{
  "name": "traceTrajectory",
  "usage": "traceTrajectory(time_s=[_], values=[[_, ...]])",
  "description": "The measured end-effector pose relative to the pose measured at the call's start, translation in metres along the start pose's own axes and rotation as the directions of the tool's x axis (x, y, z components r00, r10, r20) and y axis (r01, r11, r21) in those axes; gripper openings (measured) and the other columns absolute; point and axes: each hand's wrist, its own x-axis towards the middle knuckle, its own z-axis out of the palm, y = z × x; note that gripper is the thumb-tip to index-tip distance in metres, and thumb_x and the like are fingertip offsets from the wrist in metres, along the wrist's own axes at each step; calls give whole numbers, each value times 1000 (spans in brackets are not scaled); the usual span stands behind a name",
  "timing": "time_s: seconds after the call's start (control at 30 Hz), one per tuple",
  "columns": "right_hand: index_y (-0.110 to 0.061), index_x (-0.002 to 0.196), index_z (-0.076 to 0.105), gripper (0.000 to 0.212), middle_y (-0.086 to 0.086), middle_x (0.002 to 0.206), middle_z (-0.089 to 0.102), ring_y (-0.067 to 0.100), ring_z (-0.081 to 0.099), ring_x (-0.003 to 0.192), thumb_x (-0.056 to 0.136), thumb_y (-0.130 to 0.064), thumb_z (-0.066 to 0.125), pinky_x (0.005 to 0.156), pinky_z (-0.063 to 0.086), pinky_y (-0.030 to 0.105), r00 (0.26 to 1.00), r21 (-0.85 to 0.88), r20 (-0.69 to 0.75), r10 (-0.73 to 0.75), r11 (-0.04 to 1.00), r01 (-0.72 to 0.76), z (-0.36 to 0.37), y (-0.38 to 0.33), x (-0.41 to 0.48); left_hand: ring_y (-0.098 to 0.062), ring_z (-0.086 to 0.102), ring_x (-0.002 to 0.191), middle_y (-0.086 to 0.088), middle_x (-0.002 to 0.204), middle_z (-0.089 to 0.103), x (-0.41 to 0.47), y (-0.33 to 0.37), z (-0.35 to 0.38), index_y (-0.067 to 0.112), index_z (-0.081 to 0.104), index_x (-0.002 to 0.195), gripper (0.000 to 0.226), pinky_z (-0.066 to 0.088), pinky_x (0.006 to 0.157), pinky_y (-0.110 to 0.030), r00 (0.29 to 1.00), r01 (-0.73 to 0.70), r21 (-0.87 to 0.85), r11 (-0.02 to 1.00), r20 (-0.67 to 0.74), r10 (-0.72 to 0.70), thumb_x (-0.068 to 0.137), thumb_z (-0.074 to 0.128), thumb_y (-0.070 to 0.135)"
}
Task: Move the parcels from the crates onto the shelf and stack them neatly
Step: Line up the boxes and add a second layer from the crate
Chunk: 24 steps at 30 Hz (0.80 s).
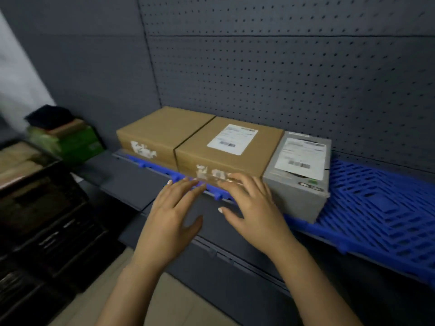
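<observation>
Three parcels stand side by side on the shelf's blue grid mat (376, 208): a brown box (160, 130) at the left, a brown box with a white label (226, 147) in the middle, and a grey box with a label (299, 182) at the right. My left hand (171, 217) hovers in front of the middle box with fingers spread and holds nothing. My right hand (254, 208) is also spread, its fingertips at the lower front face of the middle box; whether they touch is blurred.
Dark crates (42, 208) stand at the lower left with brown parcels inside. A green box (77, 142) with smaller items on top sits behind them. A grey pegboard wall (282, 67) backs the shelf. The blue mat is bare to the right of the grey box.
</observation>
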Motion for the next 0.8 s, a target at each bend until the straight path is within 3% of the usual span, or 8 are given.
traceTrajectory(time_s=[0.23,0.33,0.8], values=[[-28,133,51,46,-2,139,41,21,37,128,89,-34,64,104,31,34,970,174,137,-203,969,178,77,-90,28,-17,44,131,2,132,53,-86,-63,-62,18,55,131,60,30,113,-41,959,282,152,947,-65,-275,76,78,21],[-26,130,54,47,-1,135,45,17,37,124,86,-31,68,101,36,35,945,207,137,-297,941,266,111,-136,47,-17,45,129,3,130,54,-121,-98,-88,19,56,130,60,29,113,-38,925,376,177,910,-126,-358,75,80,20],[-26,132,52,51,-3,134,45,16,37,127,85,-34,69,108,26,32,786,404,175,-592,772,491,286,-394,175,-17,43,131,2,132,53,-250,-301,-250,17,57,130,61,28,113,-36,726,688,316,653,-320,-609,74,80,24]])
